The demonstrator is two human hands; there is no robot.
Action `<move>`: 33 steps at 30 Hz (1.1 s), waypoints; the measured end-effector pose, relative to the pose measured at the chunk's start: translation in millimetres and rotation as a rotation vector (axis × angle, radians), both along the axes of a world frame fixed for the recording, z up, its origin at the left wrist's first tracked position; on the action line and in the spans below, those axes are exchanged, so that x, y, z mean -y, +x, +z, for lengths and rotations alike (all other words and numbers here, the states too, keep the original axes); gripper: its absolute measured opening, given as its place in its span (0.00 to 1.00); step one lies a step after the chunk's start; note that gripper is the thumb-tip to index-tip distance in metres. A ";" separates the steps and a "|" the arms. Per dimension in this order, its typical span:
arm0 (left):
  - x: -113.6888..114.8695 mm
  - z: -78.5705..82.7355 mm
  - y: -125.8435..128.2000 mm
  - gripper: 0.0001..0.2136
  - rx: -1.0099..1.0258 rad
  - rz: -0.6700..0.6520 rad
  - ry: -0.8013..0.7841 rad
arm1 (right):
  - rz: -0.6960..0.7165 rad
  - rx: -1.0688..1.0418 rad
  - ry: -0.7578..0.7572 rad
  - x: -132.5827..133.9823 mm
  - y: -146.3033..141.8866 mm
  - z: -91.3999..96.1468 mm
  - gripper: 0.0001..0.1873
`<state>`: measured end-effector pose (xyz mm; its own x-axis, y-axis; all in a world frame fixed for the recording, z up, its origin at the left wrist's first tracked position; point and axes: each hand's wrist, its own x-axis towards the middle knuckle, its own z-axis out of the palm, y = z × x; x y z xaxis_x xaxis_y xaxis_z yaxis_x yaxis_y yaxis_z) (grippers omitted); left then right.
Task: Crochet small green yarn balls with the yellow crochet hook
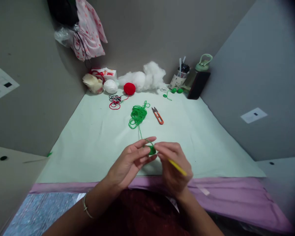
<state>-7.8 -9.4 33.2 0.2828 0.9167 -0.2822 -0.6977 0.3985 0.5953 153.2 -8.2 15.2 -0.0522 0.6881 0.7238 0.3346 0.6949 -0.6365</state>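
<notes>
Near the front edge of the table, my left hand (134, 155) pinches a small green crocheted piece (151, 150) between thumb and fingers. A strand of green yarn passes over the left fingers and runs back to a loose heap of green yarn (138, 113). My right hand (174, 164) is closed around a crochet hook with a yellow handle (177, 167), its tip end at the green piece. The hook's tip is hidden by the fingers. Orange-handled thread snips (157, 115) lie beyond my hands, right of the yarn heap.
Along the back stand a red yarn ball (129, 88), a white yarn ball (110, 86), white stuffing (145, 78), a pen cup (178, 79), a green-lidded bottle (203, 64) and a dark phone-like slab (198, 85). Small green crocheted pieces (177, 90) lie nearby. Grey partitions (255, 75) flank the table.
</notes>
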 end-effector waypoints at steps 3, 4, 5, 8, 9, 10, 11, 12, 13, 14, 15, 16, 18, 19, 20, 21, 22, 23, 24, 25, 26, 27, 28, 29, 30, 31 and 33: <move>-1.5 2.6 -3.9 0.16 0.012 0.052 -0.011 | 0.087 -0.289 -0.237 -5.1 2.2 3.4 0.11; -1.3 3.3 -4.1 0.16 -0.013 0.073 0.011 | 0.137 -0.360 -0.303 -6.7 2.2 3.9 0.09; -0.6 3.6 -3.6 0.17 -0.044 0.080 0.041 | 0.191 -0.404 -0.352 -8.0 1.8 3.8 0.09; 2.8 2.6 -0.4 0.20 -0.148 0.074 0.124 | 0.273 -0.437 -0.433 -9.8 0.2 1.6 0.07; 4.0 1.9 0.4 0.20 -0.179 0.079 0.138 | 0.285 -0.447 -0.451 -10.0 -0.2 1.0 0.07; 4.9 1.2 0.8 0.20 -0.205 0.085 0.146 | 0.303 -0.470 -0.470 -10.1 -0.5 0.8 0.07; 5.7 0.7 0.8 0.19 -0.225 0.088 0.148 | 0.324 -0.506 -0.494 -10.3 -0.8 1.1 0.07; 6.3 0.3 0.5 0.19 -0.240 0.089 0.148 | 0.347 -0.548 -0.521 -10.5 -0.9 1.9 0.06; 6.6 0.2 -0.1 0.19 -0.251 0.086 0.148 | 0.369 -0.590 -0.549 -10.9 -1.0 3.1 0.06; 6.8 0.2 -0.9 0.19 -0.260 0.081 0.149 | 0.387 -0.627 -0.577 -11.3 -0.9 4.4 0.07; 6.8 0.3 -1.7 0.19 -0.268 0.080 0.150 | 0.401 -0.653 -0.602 -11.8 -0.7 5.8 0.07; 6.7 0.5 -2.5 0.19 -0.279 0.082 0.152 | 0.415 -0.667 -0.621 -12.2 -0.3 7.0 0.08; 6.3 0.4 -4.0 0.18 -0.304 0.087 0.166 | 0.442 -0.660 -0.628 -12.3 1.2 8.7 0.09; 6.0 0.1 -4.6 0.18 -0.319 0.088 0.178 | 0.449 -0.640 -0.617 -11.8 2.3 9.4 0.10; 5.7 -0.5 -5.1 0.17 -0.338 0.090 0.194 | 0.446 -0.609 -0.596 -10.7 3.5 10.1 0.10; 5.5 -1.3 -5.5 0.17 -0.364 0.094 0.214 | 0.430 -0.564 -0.565 -9.1 4.8 10.8 0.10; 5.5 -2.1 -5.5 0.17 -0.395 0.106 0.237 | 0.401 -0.503 -0.526 -7.2 6.0 11.6 0.10; 5.7 -2.9 -5.1 0.17 -0.431 0.126 0.261 | 0.361 -0.427 -0.475 -5.0 7.1 12.2 0.11; 6.1 -3.5 -4.4 0.16 -0.472 0.150 0.285 | 0.318 -0.337 -0.412 -2.8 8.1 12.6 0.11; 6.7 -3.9 -3.2 0.16 -0.514 0.177 0.306 | 0.279 -0.237 -0.336 -0.8 8.8 12.4 0.12; 7.4 -4.1 -1.7 0.16 -0.551 0.207 0.320 | 0.243 -0.133 -0.248 0.9 9.3 11.6 0.13; 8.1 -3.9 -0.1 0.16 -0.573 0.237 0.326 | 0.208 -0.023 -0.151 2.0 9.5 10.0 0.14; 8.6 -3.4 1.5 0.17 -0.572 0.263 0.323 | 0.170 0.087 -0.045 2.6 9.5 7.8 0.15; 8.8 -2.8 2.8 0.19 -0.541 0.277 0.308 | 0.127 0.185 0.064 2.9 9.4 5.3 0.16; 8.6 -2.0 3.6 0.21 -0.479 0.270 0.276 | 0.088 0.267 0.154 2.9 9.0 2.7 0.17; 8.0 -1.1 3.7 0.23 -0.389 0.232 0.229 | 0.051 0.313 0.210 2.7 8.6 0.6 0.18; 5.8 0.7 1.8 0.25 -0.190 0.107 0.108 | 0.025 0.261 0.187 2.0 7.4 -1.5 0.18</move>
